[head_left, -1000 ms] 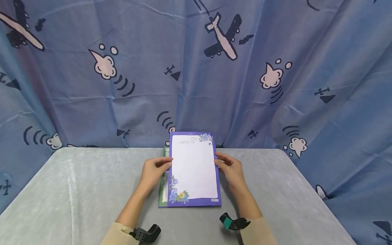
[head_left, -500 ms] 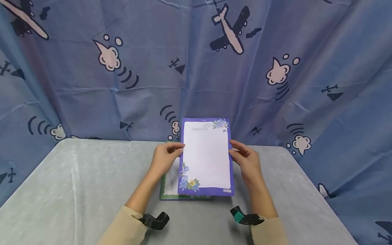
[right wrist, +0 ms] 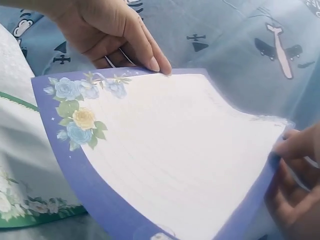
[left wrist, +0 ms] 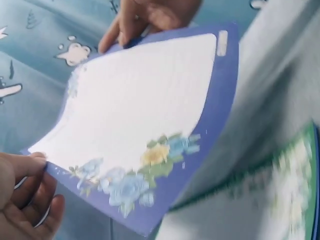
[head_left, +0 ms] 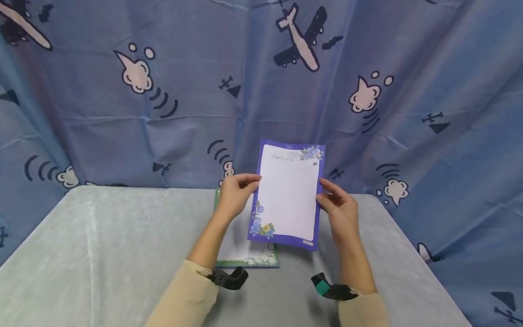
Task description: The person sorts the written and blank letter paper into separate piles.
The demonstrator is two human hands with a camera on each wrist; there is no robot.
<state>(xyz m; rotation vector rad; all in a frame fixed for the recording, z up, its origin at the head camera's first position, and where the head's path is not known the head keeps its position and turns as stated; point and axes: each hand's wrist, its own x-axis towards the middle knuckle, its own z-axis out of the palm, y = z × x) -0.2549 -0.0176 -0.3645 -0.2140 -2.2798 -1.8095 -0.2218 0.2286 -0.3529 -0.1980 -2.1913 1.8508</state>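
Observation:
A purple-bordered sheet of paper (head_left: 288,195) with blue and yellow flowers and faint handwriting near its top is held up above the table, slightly bowed. My left hand (head_left: 236,196) pinches its left edge between thumb and fingers. On the opposite edge, my right hand (head_left: 343,212) pinches it the same way. Below and to the left lies a green-bordered sheet or pad (head_left: 245,255) with white flowers, partly covered by the raised paper and my left arm. Both wrist views show the purple sheet (left wrist: 140,95) curving between the two hands, clear of the green one (right wrist: 45,212).
A pale grey cloth covers the table (head_left: 135,254). Behind it hangs a blue curtain (head_left: 196,100) printed with planes and clouds. Black wrist devices (head_left: 230,278) sit at both cuffs.
Both hands have lifted the purple-bordered sheet off the green-bordered one and carried it up and to the right. More of the green-bordered one now shows.

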